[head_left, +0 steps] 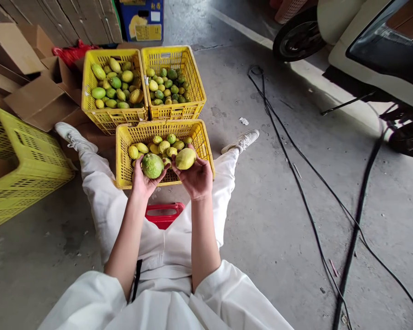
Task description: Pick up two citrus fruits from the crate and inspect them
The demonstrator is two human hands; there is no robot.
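My left hand (142, 181) holds a round green fruit (152, 165) in its palm. My right hand (197, 176) grips a yellow-green fruit (185, 158). Both hands hover over the near yellow crate (122, 158), which sits between my legs and holds several green and yellow fruits (163, 145). Two more yellow crates stand behind it: the left one (89, 98) with larger fruits, the right one (197, 87) with smaller ones.
An empty yellow crate (17, 169) lies at the left beside cardboard boxes (30, 94). A red stool (163, 215) is under me. Black cables (296, 151) run over the concrete floor at the right. A scooter (365, 46) stands at the top right.
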